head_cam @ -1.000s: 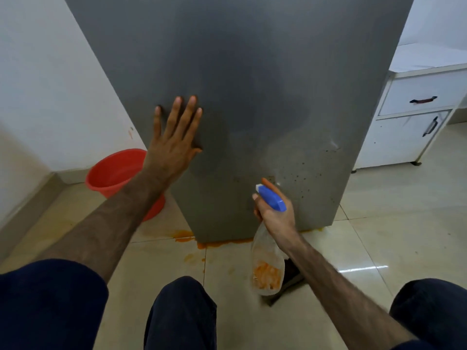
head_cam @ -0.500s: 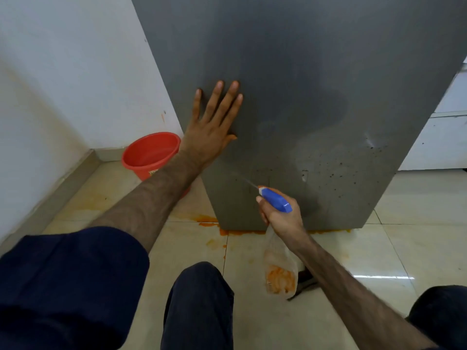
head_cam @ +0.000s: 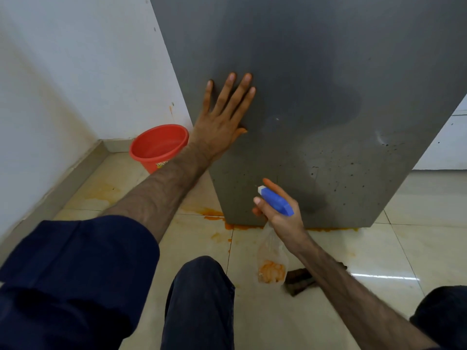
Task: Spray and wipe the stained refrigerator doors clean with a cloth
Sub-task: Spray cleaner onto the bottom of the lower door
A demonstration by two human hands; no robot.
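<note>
Spraying the speckled lower refrigerator door

The left hand (head_cam: pixel 222 122) lies flat and spread on the grey refrigerator door (head_cam: pixel 316 84); the right hand (head_cam: pixel 280 213) grips the spray bottle (head_cam: pixel 274 251) low, just in front of the door. The bottle hangs roughly upright, with its blue nozzle (head_cam: pixel 274 202) aimed up and left at the door. Best to swing it right toward the dark specks (head_cam: pixel 353 170) before wiping. No cloth is clearly visible.

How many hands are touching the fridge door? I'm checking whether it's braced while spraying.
1: the left hand lies flat on the grey door. The right hand grips the spray bottle in front of the door's lower part.
</note>
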